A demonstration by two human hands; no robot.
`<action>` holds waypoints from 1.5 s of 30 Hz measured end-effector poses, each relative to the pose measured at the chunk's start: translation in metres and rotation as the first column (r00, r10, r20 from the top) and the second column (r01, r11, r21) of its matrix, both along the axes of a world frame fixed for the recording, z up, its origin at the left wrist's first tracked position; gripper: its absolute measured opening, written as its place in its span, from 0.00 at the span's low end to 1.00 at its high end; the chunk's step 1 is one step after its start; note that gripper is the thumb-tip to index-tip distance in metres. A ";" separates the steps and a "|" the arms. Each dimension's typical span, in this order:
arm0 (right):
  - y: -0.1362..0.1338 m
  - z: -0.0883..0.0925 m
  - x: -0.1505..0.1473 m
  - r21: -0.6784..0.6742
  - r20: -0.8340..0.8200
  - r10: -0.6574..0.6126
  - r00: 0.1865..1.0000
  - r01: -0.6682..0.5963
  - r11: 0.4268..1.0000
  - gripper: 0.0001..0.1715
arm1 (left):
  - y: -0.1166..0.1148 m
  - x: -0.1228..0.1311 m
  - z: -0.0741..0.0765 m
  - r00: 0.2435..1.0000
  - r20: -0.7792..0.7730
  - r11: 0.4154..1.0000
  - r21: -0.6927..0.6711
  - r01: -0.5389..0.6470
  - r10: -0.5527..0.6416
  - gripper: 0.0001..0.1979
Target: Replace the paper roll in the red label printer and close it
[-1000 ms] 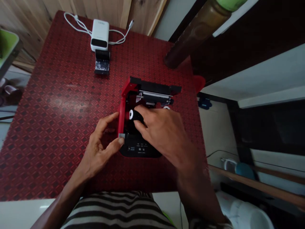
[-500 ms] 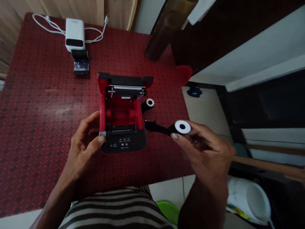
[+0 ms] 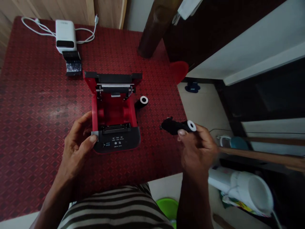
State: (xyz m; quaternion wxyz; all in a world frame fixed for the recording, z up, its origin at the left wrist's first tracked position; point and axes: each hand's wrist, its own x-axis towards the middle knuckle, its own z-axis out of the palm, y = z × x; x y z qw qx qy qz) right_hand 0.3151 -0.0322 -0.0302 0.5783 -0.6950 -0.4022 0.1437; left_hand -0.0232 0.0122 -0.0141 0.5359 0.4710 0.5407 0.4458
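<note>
Meanwhile, the right fingers (image 3: 181, 132) pinched a black roll (image 3: 172, 126) tightly — it sat farther from the red printer (image 3: 114, 111) than before — while the left fingers (image 3: 93, 137) gripped the printer's front corner.

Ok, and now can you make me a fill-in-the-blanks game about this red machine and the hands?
The left hand touches the front corner of an open ____. The inside of the receipt printer is ____. The right hand holds a black roll with a ____ core. A second black roll lies on the red table, to the ____ of the printer.

Missing words: receipt printer; red; white; right.
</note>
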 end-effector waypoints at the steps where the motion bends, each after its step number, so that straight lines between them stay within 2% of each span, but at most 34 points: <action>1: 0.001 -0.001 0.001 0.005 -0.002 -0.010 1.000 0.010 1.000 0.22 | 0.000 0.000 0.000 1.000 0.000 1.000 -0.004 -0.002 0.002 0.31; 4: 0.005 0.002 -0.003 -0.034 0.015 0.030 0.999 -0.030 0.999 0.21 | -0.001 0.000 0.001 1.000 0.007 1.000 -0.012 -0.005 0.006 0.31; 6: 0.007 0.005 -0.011 -0.100 0.027 0.130 0.991 -0.127 0.987 0.19 | -0.001 0.000 0.000 1.000 0.018 1.000 -0.009 0.004 -0.004 0.31; 9: 0.010 0.008 -0.030 -0.237 0.097 0.371 0.923 -0.341 0.910 0.14 | -0.001 0.000 -0.001 1.000 0.020 1.000 -0.005 0.011 -0.011 0.31; 11: 0.012 0.007 -0.041 -0.309 0.145 0.483 0.863 -0.425 0.851 0.13 | 0.000 -0.001 -0.002 1.000 0.014 1.000 -0.008 0.012 -0.011 0.31; 17: 0.013 -0.004 -0.048 -0.341 0.145 0.548 0.824 -0.479 0.809 0.17 | 0.000 0.000 0.000 1.000 0.010 1.000 -0.004 0.015 -0.015 0.31; 22: 0.009 -0.001 -0.025 -0.393 0.073 0.600 0.797 -0.530 0.751 0.28 | 0.000 0.000 0.001 1.000 0.007 1.000 -0.018 0.001 0.000 0.33; 24: 0.010 0.005 -0.012 -0.436 0.053 0.598 0.799 -0.520 0.734 0.28 | 0.001 0.000 0.001 1.000 0.009 1.000 -0.015 -0.004 0.004 0.33; 27: 0.021 0.014 0.002 -0.466 0.124 0.546 0.829 -0.437 0.769 0.21 | 0.001 0.000 0.001 1.000 0.005 1.000 -0.013 -0.010 0.010 0.33; 30: 0.045 0.013 0.004 -0.424 0.150 0.487 0.860 -0.389 0.818 0.20 | 0.000 0.001 0.002 1.000 0.009 1.000 -0.022 -0.014 0.015 0.33; 34: 0.089 -0.005 -0.011 -0.338 0.057 0.495 0.867 -0.450 0.827 0.34 | 0.000 0.001 0.002 1.000 0.007 1.000 -0.015 -0.011 0.011 0.33; 36: 0.107 -0.014 -0.020 -0.318 0.081 0.524 0.848 -0.476 0.820 0.36 | -0.001 0.001 0.001 1.000 0.015 1.000 -0.016 -0.010 0.010 0.32; 41: 0.127 -0.026 -0.033 -0.285 0.137 0.532 0.835 -0.481 0.829 0.17 | 0.000 -0.001 -0.003 0.999 0.035 1.000 -0.002 0.012 -0.012 0.30; 45: 0.125 -0.021 -0.034 -0.259 0.130 0.507 0.852 -0.464 0.847 0.13 | 0.001 -0.002 -0.003 0.998 0.051 0.999 -0.004 0.034 -0.033 0.30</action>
